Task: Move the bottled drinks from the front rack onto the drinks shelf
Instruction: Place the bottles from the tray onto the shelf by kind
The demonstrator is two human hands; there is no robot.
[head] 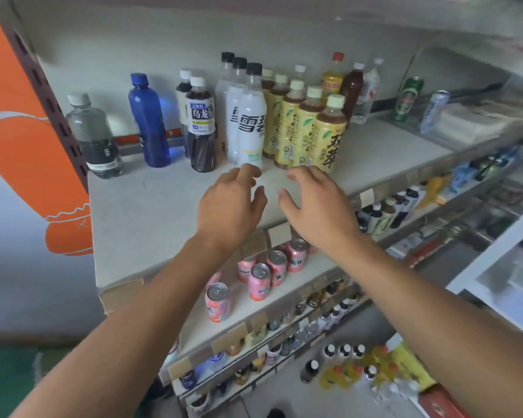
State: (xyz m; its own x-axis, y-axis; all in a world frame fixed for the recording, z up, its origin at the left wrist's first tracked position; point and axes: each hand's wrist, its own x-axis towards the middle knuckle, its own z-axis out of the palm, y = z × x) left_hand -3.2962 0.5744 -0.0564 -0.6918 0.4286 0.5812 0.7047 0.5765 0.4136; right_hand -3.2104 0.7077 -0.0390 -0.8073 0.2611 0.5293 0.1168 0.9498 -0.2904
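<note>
Both my hands are raised over the front part of the drinks shelf (151,212), at the centre of the frame. My left hand (230,203) is spread loosely, fingers relaxed, holding nothing; its fingertips are just below the front white Sprite bottle (252,122); I cannot tell if they touch it. My right hand (317,203) is likewise loose and spread, holding nothing, its fingertips just below the front yellow-label tea bottle (329,134). The two hands are near each other, apart.

Bottles upright along the back of the shelf, left to right in the frame:
- clear water bottle with white cap (92,137), at the left end, near the orange panel (15,131)
- blue bottle (148,122)
- dark Suntory oolong tea bottle (200,125), with a second one behind it
- a row of three white bottles with black caps, the Sprite bottle foremost
- a diagonal row of yellow-label tea bottles with cream caps
- further right, a red-capped yellow bottle (332,76) and a dark tea bottle (351,92)

Upper right of the frame: a green can (408,99) and a pale can (434,111).

Shelf below, centre of the frame: pink cans (260,282) standing upright. Lower shelves, lower centre of the frame: small bottles and cans, too blurred to name. Lower right: more bottles (344,366), dark ones with white caps and yellow ones.
</note>
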